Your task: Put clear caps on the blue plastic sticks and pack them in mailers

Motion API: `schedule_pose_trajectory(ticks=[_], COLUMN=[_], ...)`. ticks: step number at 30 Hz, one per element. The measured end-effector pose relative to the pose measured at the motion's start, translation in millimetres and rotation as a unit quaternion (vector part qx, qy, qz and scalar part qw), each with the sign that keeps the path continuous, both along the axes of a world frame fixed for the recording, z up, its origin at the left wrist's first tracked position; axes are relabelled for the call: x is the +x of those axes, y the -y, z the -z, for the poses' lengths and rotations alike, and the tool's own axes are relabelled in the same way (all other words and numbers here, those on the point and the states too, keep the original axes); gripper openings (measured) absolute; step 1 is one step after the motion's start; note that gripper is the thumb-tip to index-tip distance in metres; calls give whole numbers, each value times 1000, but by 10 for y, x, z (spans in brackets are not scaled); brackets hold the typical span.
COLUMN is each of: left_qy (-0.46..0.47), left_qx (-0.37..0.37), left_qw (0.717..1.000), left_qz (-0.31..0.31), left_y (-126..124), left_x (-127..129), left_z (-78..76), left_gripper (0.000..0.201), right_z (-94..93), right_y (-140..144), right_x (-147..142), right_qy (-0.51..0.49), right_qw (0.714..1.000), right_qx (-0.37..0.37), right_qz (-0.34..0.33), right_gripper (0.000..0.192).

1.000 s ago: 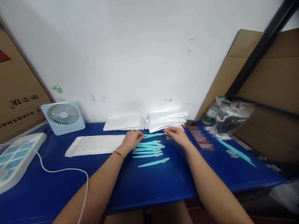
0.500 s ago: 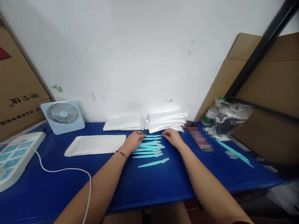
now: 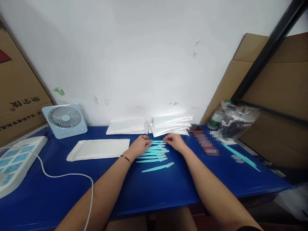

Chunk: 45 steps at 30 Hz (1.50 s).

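Note:
Several turquoise eyebrow razors lie roughly side by side in a loose row on the blue table (image 3: 158, 189). At the far end of the row, one eyebrow razor (image 3: 158, 141) runs between my two hands. My left hand (image 3: 141, 146), with a ring on it, pinches its handle end. At the other end, the fingertips of my right hand (image 3: 173, 141) are closed on the blade end. The nearest razor (image 3: 157, 167) lies apart from the others, closer to the table's front edge. My left fingers partly cover some handles.
White padded packets (image 3: 172, 123) are stacked against the wall, and a flat white packet (image 3: 101, 149) lies left. A blue fan (image 3: 64, 120), power strip (image 3: 20, 162) and white cable (image 3: 72, 174) are further left. Rightward are a phone (image 3: 205, 144), bottle (image 3: 216, 119) and more razors (image 3: 240, 157).
Both hands have come slightly nearer with the far razor, bringing it up to the neighbouring one. My right hand has shifted a little left. The other razors look unmoved.

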<state>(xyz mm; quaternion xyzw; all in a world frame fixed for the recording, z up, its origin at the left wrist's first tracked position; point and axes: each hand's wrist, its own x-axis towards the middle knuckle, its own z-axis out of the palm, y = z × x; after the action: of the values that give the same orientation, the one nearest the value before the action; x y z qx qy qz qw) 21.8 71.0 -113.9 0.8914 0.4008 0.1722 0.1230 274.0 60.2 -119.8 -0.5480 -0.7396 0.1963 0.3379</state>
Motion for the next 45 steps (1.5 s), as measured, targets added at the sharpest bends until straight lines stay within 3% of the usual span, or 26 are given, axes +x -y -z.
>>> schedule_pose_trajectory(ticks=[4,6,9,11,13,18,22,25,28,31,33,34,37,39,42,45], left_qy=[-15,-37,-93,-124,-141,-168,-183,-173,-129,-26,81,141,301,349,368,406], left_qx=[-31,-57,-81,-71,-55,4,27,18,15,-10,-35,-43,-57,-90,-170,-233], left_qw=[999,998,992,989,988,986,983,985,991,999,995,988,950,930,910,881], left_qz=[4,14,33,33,18,17,4,-15,-25,-43,-52,-53,-58,-73,-87,-63], left_y=[88,151,271,375,501,835,956,946,910,866,826,803,736,702,674,668], left_x=[-17,-41,-61,-47,-12,125,251,329,374,402,434,458,544,586,595,575], left_z=[-98,-157,-237,-283,-319,-332,-291,-253,-217,-229,-276,-305,-359,-336,-232,-150], left_gripper=[54,70,102,109,96,33,27,26,24,24,23,22,22,16,9,14], right_z=[-88,-158,-263,-323,-371,-414,-350,-332,-468,-807,-1082,-1207,-1427,-1417,-1257,-1092], right_y=[86,182,368,500,634,967,1085,1048,972,921,904,896,852,807,740,700], right_x=[-14,-33,-108,-181,-253,-385,-475,-527,-508,-415,-375,-381,-532,-691,-856,-845], right_qy=[-2,31,130,181,207,261,313,339,354,341,268,216,92,107,139,68], right_qw=[999,997,977,960,956,950,940,928,919,923,944,957,974,970,971,982], right_qx=[-28,-48,-104,-126,-99,-1,27,10,3,30,67,90,151,160,122,96], right_qz=[-21,-49,-137,-174,-184,-169,-134,-154,-175,-176,-177,-171,-140,-149,-150,-146], right_gripper=[24,49,106,119,107,41,26,24,26,27,40,46,36,34,35,37])
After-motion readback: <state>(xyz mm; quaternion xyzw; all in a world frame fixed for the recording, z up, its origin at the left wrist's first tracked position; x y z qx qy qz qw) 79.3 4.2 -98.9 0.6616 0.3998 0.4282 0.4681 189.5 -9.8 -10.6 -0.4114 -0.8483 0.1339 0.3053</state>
